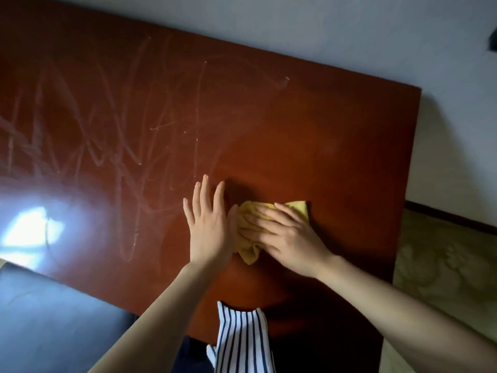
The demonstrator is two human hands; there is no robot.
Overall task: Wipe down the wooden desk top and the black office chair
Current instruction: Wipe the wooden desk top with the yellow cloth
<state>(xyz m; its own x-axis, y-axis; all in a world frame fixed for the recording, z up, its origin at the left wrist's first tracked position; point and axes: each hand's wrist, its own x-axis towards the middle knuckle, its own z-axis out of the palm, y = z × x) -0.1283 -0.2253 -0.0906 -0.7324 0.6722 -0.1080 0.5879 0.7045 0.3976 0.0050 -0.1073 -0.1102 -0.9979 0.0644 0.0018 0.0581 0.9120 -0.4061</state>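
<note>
The reddish-brown wooden desk top (295, 130) fills most of the view, with pale dusty streaks across its left half. A crumpled yellow cloth (248, 249) lies on the desk near the front middle. My right hand (287, 235) lies flat on the cloth with fingers spread, pressing it to the wood. My left hand (207, 224) rests flat on the desk just left of the cloth, fingers straight, its thumb side touching the cloth's edge. The black office chair (53, 319) shows at the lower left, beside the desk's front edge.
A pale wall (349, 36) runs behind the desk. To the right of the desk's end is a patterned beige floor (443, 265) with a dark skirting strip. A bright glare patch (29, 230) sits on the desk's left front. Striped clothing (242, 343) hangs below.
</note>
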